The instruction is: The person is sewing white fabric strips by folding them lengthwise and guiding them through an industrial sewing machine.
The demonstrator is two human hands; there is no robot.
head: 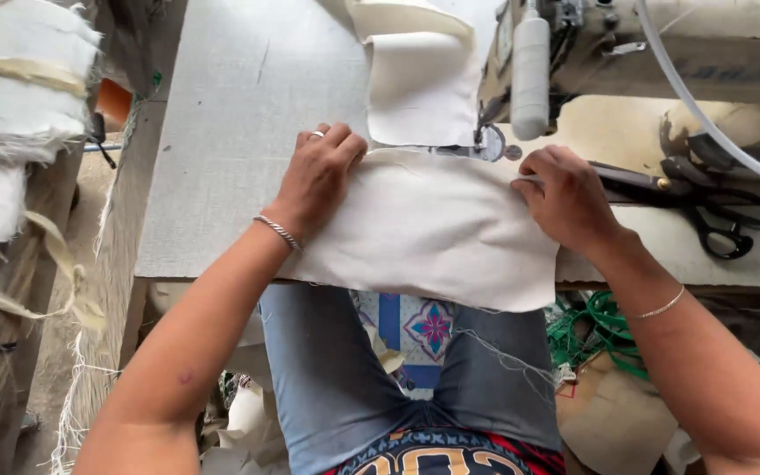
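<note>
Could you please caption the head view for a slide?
Both hands, left and right, press cream cloth at a sewing machine.
</note>
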